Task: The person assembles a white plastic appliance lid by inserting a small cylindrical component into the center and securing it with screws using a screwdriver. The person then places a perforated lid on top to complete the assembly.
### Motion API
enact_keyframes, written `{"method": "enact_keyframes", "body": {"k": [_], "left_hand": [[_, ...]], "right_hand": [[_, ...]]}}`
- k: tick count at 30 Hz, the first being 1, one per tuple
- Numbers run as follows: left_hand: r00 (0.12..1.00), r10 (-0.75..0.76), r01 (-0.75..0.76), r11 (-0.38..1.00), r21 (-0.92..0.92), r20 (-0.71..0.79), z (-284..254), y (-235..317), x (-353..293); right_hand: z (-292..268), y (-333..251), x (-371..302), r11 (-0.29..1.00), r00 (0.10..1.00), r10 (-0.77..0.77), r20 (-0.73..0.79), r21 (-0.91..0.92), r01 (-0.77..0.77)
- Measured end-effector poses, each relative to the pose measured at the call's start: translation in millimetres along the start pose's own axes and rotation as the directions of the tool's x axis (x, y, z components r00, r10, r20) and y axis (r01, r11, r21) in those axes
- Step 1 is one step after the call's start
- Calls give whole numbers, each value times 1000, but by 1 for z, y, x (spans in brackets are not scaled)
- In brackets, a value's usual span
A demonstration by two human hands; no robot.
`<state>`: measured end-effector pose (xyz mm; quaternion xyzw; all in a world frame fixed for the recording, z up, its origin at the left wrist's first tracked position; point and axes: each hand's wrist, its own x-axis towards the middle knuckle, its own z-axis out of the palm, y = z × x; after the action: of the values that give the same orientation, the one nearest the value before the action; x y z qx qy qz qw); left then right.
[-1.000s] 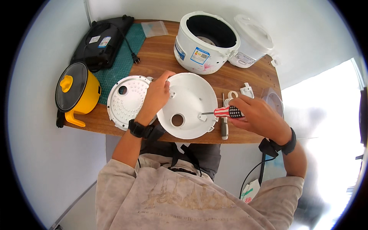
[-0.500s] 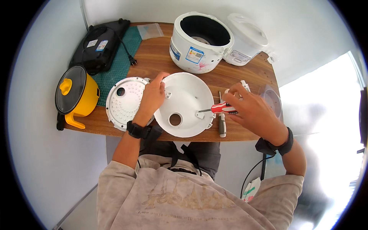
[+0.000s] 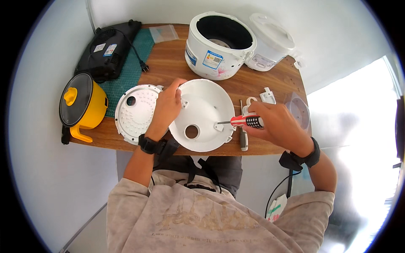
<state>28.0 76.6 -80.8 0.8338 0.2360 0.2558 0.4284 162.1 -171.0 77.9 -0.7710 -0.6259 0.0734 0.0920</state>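
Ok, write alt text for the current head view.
A right hand holds a red-handled screwdriver, its tip at a small tab inside a white bowl-shaped cover held at its rim by the left hand. Also on the wooden table: a round plate, yellow pot, and open white cooker.

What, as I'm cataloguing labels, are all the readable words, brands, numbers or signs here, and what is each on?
Open white pot: two blue-and-white labels, print too small to read.
White lidded cooker: front panel marks, too small.
Black appliance: two stickers, too small.
Shirt: lettering upside down, not copied here.
White packet: red writing, too blurred.
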Motion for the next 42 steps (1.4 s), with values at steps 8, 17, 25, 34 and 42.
{"method": "enact_keyframes", "body": {"k": [8, 17, 25, 34, 42], "left_hand": [[1000, 2, -2, 1000, 11, 16, 1, -4, 3], [989, -112, 122, 987, -102, 93, -8, -13, -4], [952, -220, 214, 976, 51, 215, -30, 1, -8], [986, 133, -164, 876, 453, 100, -42, 23, -6], [780, 218, -416, 881, 226, 587, -13, 63, 27]], "right_hand": [[7, -14, -2, 985, 981, 173, -91, 19, -172], [7, -9, -12, 985, 978, 147, -149, 117, -130], [-1, -8, -31, 976, 926, 176, -334, 181, -120], [10, 16, -57, 956, 884, 267, -383, 225, -191], [10, 17, -70, 940, 855, 301, -422, 283, -191]]}}
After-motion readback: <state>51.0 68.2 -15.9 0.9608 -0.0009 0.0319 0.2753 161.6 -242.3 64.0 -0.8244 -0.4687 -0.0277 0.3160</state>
